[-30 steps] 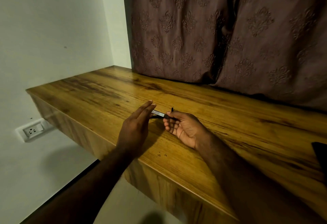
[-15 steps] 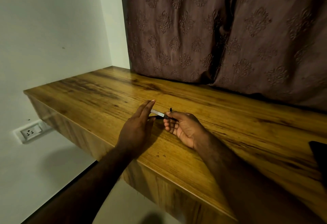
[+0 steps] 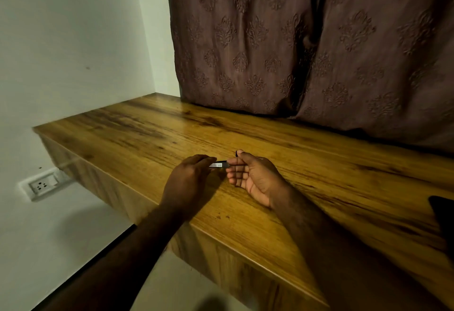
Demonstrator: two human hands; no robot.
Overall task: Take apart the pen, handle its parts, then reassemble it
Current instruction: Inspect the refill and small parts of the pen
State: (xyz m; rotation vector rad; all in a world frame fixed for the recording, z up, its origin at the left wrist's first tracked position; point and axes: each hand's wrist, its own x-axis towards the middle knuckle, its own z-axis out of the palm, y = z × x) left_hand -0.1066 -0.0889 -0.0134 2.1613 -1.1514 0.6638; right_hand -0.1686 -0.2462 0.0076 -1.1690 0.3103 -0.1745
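A slim dark pen (image 3: 219, 164) with a pale label lies level between my two hands, just above the wooden table (image 3: 137, 138). My left hand (image 3: 189, 179) comes in from the left, back up, and its fingertips curl over the pen's left end. On the right, my right hand (image 3: 254, 178) lies palm up with the fingers curled, pinching the pen's other end between thumb and fingers. A small dark piece (image 3: 236, 153) pokes up behind my right thumb; what it is cannot be told.
The table's front edge (image 3: 221, 234) runs diagonally below my forearms. A brown patterned curtain (image 3: 307, 52) hangs along the back. A dark object (image 3: 443, 214) sits at the right border. A wall socket (image 3: 40, 185) is low on the left wall.
My left fingers, straight beside the pen before, have curled down over its left end. My right hand and the pen have stayed in place.
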